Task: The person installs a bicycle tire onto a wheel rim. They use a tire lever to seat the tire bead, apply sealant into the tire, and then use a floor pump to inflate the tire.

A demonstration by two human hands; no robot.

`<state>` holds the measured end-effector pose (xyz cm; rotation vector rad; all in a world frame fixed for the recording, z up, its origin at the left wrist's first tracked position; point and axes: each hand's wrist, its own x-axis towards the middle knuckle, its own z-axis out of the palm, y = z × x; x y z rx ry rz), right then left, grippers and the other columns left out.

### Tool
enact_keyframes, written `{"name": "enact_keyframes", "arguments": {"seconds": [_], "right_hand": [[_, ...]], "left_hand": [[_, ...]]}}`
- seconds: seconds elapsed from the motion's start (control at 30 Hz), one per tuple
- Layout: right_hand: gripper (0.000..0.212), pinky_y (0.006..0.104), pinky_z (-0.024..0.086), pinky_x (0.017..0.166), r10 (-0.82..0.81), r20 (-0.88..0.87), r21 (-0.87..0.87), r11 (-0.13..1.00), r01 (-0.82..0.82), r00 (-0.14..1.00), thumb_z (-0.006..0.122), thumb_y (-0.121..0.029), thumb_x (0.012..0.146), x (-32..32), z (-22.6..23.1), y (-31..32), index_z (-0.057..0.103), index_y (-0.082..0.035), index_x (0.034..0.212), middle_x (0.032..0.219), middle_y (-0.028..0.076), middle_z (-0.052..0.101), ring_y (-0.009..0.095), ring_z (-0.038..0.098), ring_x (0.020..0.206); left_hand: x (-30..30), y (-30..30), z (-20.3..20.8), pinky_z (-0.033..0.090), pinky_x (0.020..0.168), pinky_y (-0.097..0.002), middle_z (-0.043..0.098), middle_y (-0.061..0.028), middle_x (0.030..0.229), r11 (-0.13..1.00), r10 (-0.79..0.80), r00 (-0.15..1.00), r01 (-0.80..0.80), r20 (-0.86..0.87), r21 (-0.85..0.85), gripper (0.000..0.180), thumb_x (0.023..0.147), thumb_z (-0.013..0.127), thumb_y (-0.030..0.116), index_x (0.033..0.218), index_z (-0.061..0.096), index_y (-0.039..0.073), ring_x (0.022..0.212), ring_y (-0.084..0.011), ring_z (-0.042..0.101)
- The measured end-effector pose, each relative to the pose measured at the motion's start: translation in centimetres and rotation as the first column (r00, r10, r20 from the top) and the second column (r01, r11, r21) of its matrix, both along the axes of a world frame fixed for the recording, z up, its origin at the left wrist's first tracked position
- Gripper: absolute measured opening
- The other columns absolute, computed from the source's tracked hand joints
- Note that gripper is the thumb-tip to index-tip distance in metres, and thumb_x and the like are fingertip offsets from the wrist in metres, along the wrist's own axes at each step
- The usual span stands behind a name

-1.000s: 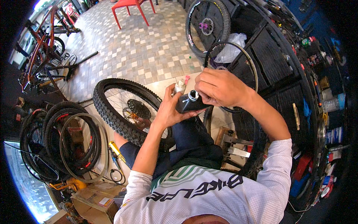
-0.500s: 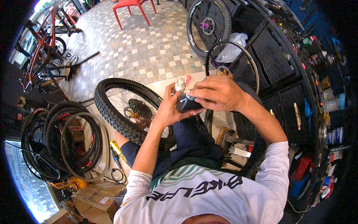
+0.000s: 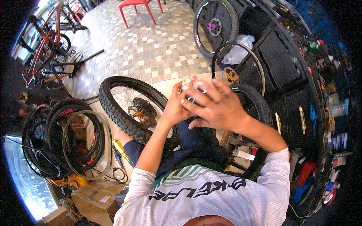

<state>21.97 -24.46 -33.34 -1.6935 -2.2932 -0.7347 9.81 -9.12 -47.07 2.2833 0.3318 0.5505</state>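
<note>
One spread right hand [image 3: 223,110] partly hides the left hand [image 3: 173,110], whose grip I cannot tell, so a stray brush could dislodge the blurred pale bottle [image 3: 186,81].

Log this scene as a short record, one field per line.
Left hand: half-curled, its grip largely hidden
Right hand: blurred, fingers apart, in front of the left
Between right fingers: dark item, mostly covered
Beyond left fingertips: pale item with pink part
Beside left forearm: knobby-tyred wheel with cassette
Picture left: several tyres
Lower left: cardboard box
Top: red chair on tiled floor
</note>
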Motion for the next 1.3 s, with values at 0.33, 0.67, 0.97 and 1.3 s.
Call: {"name": "enact_keyframes", "arguments": {"seconds": [0.33, 0.67, 0.97, 1.3], "right_hand": [[0.060, 0.0489, 0.013, 0.121, -0.198, 0.175, 0.118, 0.977, 0.179, 0.964, 0.056, -0.064, 0.085, 0.5, 1.8, 0.8, 0.073, -0.011, 0.108, 0.155, 0.002, 0.043, 0.029, 0.027, 0.146], [0.076, 0.0409, 0.040, 0.103, -0.277, -0.897, -0.121, 0.904, 0.411, 0.345, 0.079, -0.015, 0.079, 10.5, -4.2, -3.9, 0.042, -0.006, 0.145, 0.112, 0.009, 0.065, 0.025, 0.060, 0.112], [0.098, 0.0368, 0.046, 0.099, 0.046, -0.978, 0.040, 0.999, 0.036, -0.202, 0.091, -0.051, 0.064, 2.1, -18.9, 0.5, 0.048, -0.003, 0.137, 0.125, 0.009, 0.061, 0.020, 0.058, 0.116], [0.082, 0.0341, 0.051, 0.092, 0.227, -0.955, 0.180, 0.955, 0.235, -0.190, 0.083, -0.058, 0.073, 3.0, -17.9, 2.8, 0.056, 0.001, 0.124, 0.110, 0.007, 0.067, 0.018, 0.065, 0.103]], "left_hand": [[0.2, -0.7, 0.4, 0.041, 0.110, -0.0486, 0.035, -0.0297, 0.146, 0.999, 0.054, 0.998, -0.054, 0.029, 0.009, 0.084, 0.061, 0.090, 0.028, 0.132, 0.056, -0.001, 0.133, -0.0471, 0.042], [-0.4, -0.6, 1.7, 0.044, 0.108, -0.0484, 0.037, -0.0281, 0.141, 0.995, 0.060, 0.998, -0.058, 0.021, -0.083, 0.085, 0.062, 0.092, 0.044, 0.130, 0.059, 0.002, 0.129, -0.0472, 0.046], [-1.0, -0.4, 0.9, 0.043, 0.107, -0.0497, 0.037, -0.0274, 0.143, 0.993, 0.104, 0.994, -0.102, 0.036, -0.056, 0.091, 0.060, 0.093, 0.046, 0.133, 0.058, 0.004, 0.131, -0.0474, 0.045], [-3.2, 2.9, 1.6, 0.047, 0.097, -0.0434, 0.043, -0.0213, 0.134, 0.995, 0.092, 0.978, -0.082, 0.185, -0.063, 0.056, 0.073, 0.087, 0.040, 0.114, 0.067, 0.008, 0.114, -0.0357, 0.055]]}}
